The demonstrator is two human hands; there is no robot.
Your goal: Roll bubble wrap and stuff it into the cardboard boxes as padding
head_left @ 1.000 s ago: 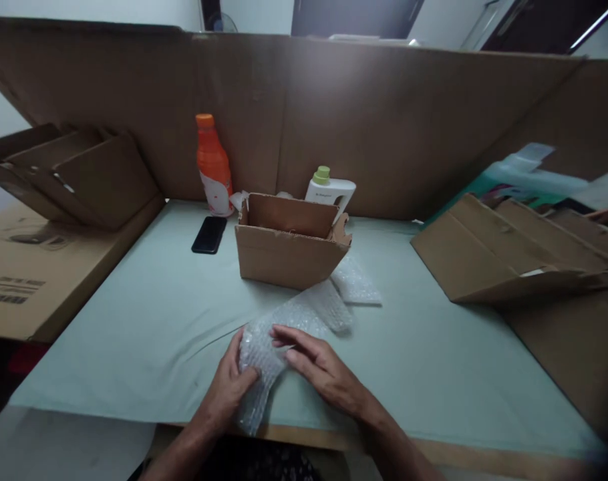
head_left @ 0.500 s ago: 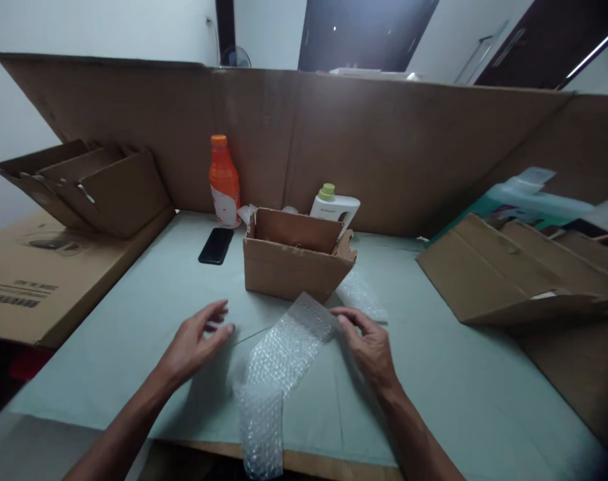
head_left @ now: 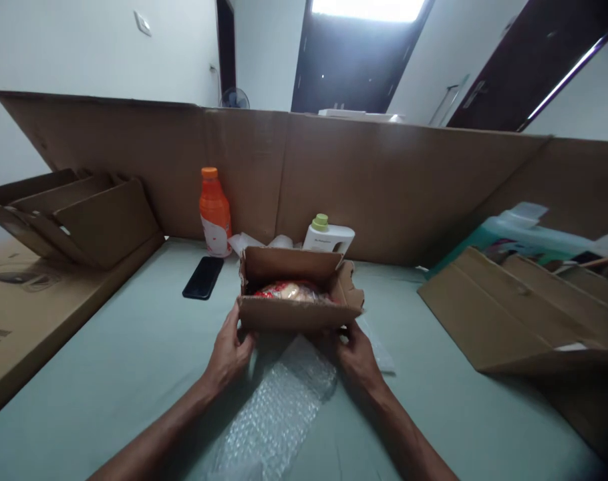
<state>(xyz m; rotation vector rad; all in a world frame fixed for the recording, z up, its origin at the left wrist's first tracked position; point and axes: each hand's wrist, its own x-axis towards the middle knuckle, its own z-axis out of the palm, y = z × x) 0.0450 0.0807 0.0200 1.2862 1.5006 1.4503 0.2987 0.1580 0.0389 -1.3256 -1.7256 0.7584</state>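
Observation:
A small open cardboard box (head_left: 298, 314) is in the middle, its open side tipped toward me. Inside lies a shiny plastic-wrapped package (head_left: 288, 291) with red and pale parts. My left hand (head_left: 230, 353) grips the box's lower left corner, thumb at the underside. At the lower right, my right hand (head_left: 358, 354) is closed on the box, with some fingers hidden beneath it. A strip of bubble wrap (head_left: 274, 414) lies in front of the box, between my forearms. Another clear piece of wrap (head_left: 381, 351) shows behind my right hand.
A black phone (head_left: 202, 278) and an orange-capped bottle (head_left: 215, 214) stand left of the box; a white green-capped bottle (head_left: 329, 235) is behind it. Cardboard pieces (head_left: 103, 220) lean at left. More cardboard (head_left: 504, 307) and a teal jug (head_left: 524, 230) are at right. A cardboard wall (head_left: 384, 187) closes the back.
Both hands have moved to the box and taken hold of it. My right hand let go of the bubble wrap. The box has tipped toward me, and its contents now show. The view has tilted up.

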